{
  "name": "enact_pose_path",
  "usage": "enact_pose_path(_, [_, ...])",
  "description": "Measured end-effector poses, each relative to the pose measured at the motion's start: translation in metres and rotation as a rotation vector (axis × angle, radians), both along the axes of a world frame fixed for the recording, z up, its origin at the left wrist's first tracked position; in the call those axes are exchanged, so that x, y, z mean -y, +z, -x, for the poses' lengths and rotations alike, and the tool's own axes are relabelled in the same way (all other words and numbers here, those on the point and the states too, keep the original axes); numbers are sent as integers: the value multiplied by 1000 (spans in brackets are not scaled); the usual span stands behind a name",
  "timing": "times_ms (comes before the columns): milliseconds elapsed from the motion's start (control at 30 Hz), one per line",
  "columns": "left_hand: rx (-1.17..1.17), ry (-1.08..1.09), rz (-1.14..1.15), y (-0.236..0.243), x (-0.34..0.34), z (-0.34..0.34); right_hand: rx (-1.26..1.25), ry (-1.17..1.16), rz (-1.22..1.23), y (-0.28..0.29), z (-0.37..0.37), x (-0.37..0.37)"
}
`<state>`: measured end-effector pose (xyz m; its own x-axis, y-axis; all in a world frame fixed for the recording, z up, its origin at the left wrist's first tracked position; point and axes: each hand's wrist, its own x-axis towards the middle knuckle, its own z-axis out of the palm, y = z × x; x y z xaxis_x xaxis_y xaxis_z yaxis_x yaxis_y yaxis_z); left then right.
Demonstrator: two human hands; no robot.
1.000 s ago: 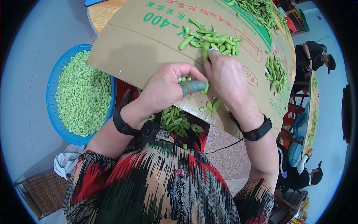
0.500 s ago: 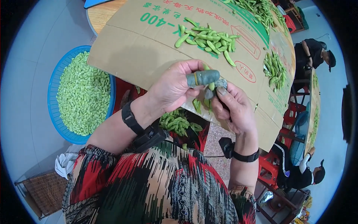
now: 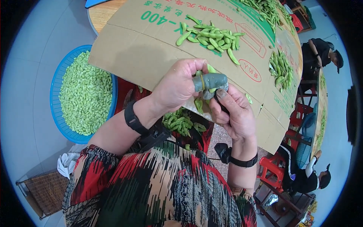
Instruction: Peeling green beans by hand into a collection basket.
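Note:
In front of my chest, over the cardboard's near edge, my two hands meet around a green soybean pod (image 3: 211, 69). My left hand (image 3: 176, 83) pinches it, and a grey-green finger cover (image 3: 213, 82) with a yellow band on this hand hides most of the pod. Closed in from the other side, my right hand (image 3: 237, 113) presses thumb and fingers at the pod's lower end. Dark grey coverings show on its fingertips. Farther off on the cardboard lies a small heap of full pods (image 3: 215, 36).
At left stands a blue basket (image 3: 56, 109) of shelled green beans (image 3: 87, 98). Pods or husks (image 3: 177, 123) lie in my lap. Flattened cardboard (image 3: 128, 49) covers the round table, with more pods (image 3: 280, 70) at right. Two people (image 3: 319, 56) (image 3: 308, 178) sit farther right.
My left hand's covered finger has pushed slightly right over the pod, closer to my right hand. My right hand has shifted a little left. A small green piece now shows beside my right hand.

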<state>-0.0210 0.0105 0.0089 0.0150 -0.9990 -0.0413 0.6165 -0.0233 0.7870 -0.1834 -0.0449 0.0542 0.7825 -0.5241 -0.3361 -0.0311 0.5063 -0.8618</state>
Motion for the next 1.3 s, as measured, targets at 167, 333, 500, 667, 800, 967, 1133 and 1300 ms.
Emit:
enact_pose_path(167, [-123, -143, 30, -8, 0, -3, 84, -41, -285, -5, 0, -2])
enact_pose_path(333, [510, 115, 33, -1, 3, 3, -288, -183, 526, -16, -5, -3])
enact_pose_path(500, [475, 113, 30, 3, 4, 3, -297, -234, 324, -14, -5, 3])
enact_pose_path(667, [592, 183, 10, 8, 3, 9, -523, -287, 1072, -18, -11, -3])
enact_pose_path(800, [493, 166, -12, 4, 6, 8, -539, -263, 993, -11, -13, -2])
enact_pose_path(967, [74, -95, -47, -6, 5, -3, -260, -207, 310, -14, -2, 7])
enact_pose_path(1133, [159, -5, 6, 6, 4, -3, -374, -249, 463, 4, 3, 21])
enact_pose_path(1300, [891, 161, 248, 8, 1, 0, -300, -210, 275, -1, -6, 18])
